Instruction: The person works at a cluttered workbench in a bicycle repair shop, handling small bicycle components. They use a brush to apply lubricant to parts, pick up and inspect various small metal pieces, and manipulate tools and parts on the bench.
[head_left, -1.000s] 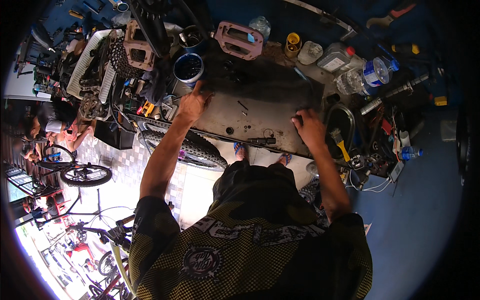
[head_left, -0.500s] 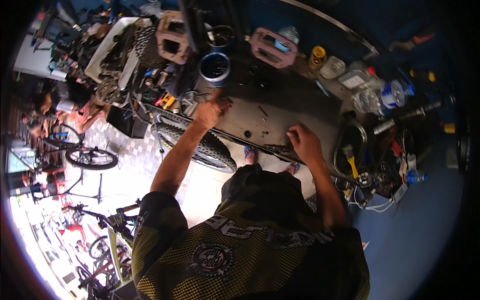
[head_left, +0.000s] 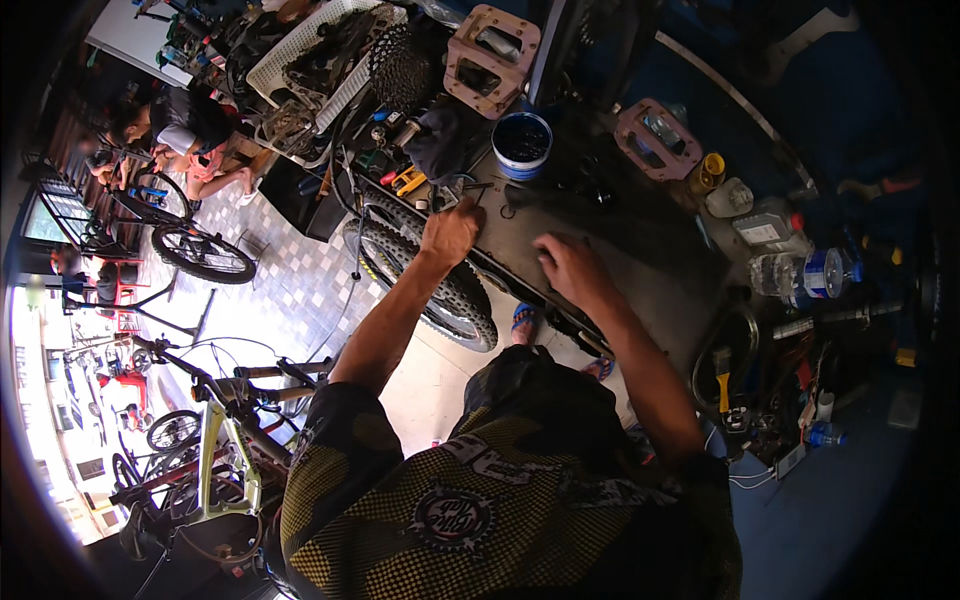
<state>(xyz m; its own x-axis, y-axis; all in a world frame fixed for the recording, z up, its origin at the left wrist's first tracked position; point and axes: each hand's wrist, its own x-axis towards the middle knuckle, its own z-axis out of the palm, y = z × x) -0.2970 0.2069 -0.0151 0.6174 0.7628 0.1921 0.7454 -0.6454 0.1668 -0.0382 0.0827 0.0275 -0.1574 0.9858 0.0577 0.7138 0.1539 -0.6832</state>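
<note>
My left hand [head_left: 452, 232] is at the left edge of the dark workbench, its fingers curled down. Just beyond its fingertips lies a thin dark metal tool [head_left: 478, 186]; whether the fingers grip it is unclear. My right hand [head_left: 574, 268] hovers over the bench's near edge with bent, closed fingers, and anything in them is hidden. On the bench top between and beyond the hands is a small dark ring [head_left: 508, 211]. Farther back stands an open blue tub [head_left: 521, 145] with dark contents. A knobbly bicycle tyre [head_left: 450, 300] leans below the bench, beside my left forearm.
Pink metal frames [head_left: 490, 60], a white basket [head_left: 350, 110] of greasy parts and yellow-handled pliers [head_left: 408, 181] crowd the left and back. Bottles [head_left: 800, 272] and a yellow-handled brush [head_left: 723, 390] are on the right. Another person [head_left: 190, 130] sits by a bicycle far left.
The view has turned, so the bench appears farther right. Relative to the bench, both hands have moved left: the left hand to the tools at the edge, the right hand over the near edge.
</note>
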